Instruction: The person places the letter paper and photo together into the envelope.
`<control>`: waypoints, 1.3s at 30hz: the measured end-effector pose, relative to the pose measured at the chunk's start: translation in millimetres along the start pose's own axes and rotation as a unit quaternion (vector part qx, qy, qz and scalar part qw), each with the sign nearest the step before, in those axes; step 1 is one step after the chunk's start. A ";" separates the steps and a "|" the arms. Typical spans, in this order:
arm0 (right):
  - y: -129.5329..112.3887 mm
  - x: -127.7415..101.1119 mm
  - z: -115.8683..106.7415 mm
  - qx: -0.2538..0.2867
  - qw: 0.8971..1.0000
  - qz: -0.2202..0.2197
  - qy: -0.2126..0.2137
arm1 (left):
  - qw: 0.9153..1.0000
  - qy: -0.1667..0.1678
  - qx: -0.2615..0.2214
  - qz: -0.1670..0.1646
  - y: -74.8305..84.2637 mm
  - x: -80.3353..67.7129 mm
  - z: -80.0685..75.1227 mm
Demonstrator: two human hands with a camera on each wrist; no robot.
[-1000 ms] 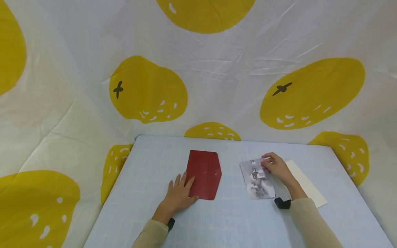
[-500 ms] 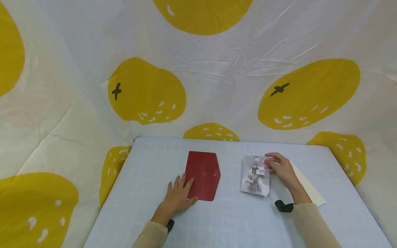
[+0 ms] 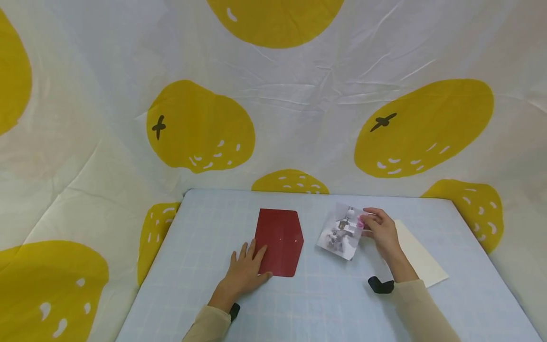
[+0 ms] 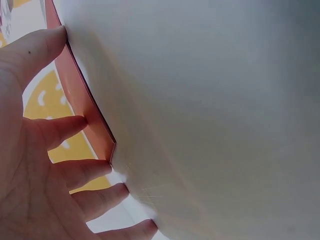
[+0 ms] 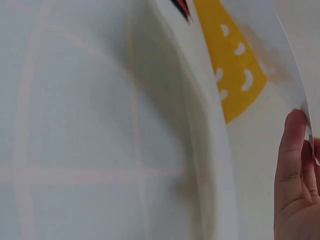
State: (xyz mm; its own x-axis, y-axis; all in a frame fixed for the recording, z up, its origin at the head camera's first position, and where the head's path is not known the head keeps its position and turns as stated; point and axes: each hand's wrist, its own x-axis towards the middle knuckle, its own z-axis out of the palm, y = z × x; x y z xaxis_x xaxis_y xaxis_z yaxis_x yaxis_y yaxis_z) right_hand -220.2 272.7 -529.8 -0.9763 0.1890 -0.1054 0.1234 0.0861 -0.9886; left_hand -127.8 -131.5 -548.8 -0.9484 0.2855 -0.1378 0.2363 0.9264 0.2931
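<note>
A red envelope (image 3: 280,240) lies flat on the table, left of centre. My left hand (image 3: 244,271) rests at its lower left with fingers spread; in the left wrist view the thumb and index finger touch the red envelope (image 4: 80,95). My right hand (image 3: 386,240) pinches the right edge of a card printed with a greyish picture and a pink spot, the picture card (image 3: 339,236), which is tilted above the table. In the right wrist view, thumb and fingers lie on either side of the thin card's edge (image 5: 300,75).
A cream paper piece (image 3: 420,259) lies beside the right forearm, partly hidden by it. The table (image 3: 307,308) wears a pale blue checked cloth. Behind it hangs a white curtain (image 3: 295,118) with yellow fruit prints.
The right hand has lifted the picture card from the table and brought it up and left, turning and tilting it. The left hand and the red envelope stay where they were.
</note>
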 end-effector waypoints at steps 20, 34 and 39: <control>2.4 12.0 37.6 0.017 0.999 -0.002 -0.032 | 1.000 -0.003 0.001 -0.001 -1.3 0.1 0.3; 8.6 21.3 65.0 0.001 0.999 0.028 -0.042 | 1.000 -0.001 0.007 -0.004 -0.1 0.5 -0.7; 9.2 22.1 79.9 -0.009 0.998 0.024 -0.051 | 1.000 -0.001 0.006 -0.004 -1.6 1.4 0.6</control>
State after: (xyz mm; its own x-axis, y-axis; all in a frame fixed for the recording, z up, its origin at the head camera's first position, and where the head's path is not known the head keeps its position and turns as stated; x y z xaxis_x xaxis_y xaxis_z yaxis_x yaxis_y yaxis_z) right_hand -254.8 199.5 -549.8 -0.9819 0.0929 -0.1648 0.1737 0.0973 -0.9800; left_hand -129.4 -132.5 -550.0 -0.9496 0.2794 -0.1424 0.2319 0.9314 0.2806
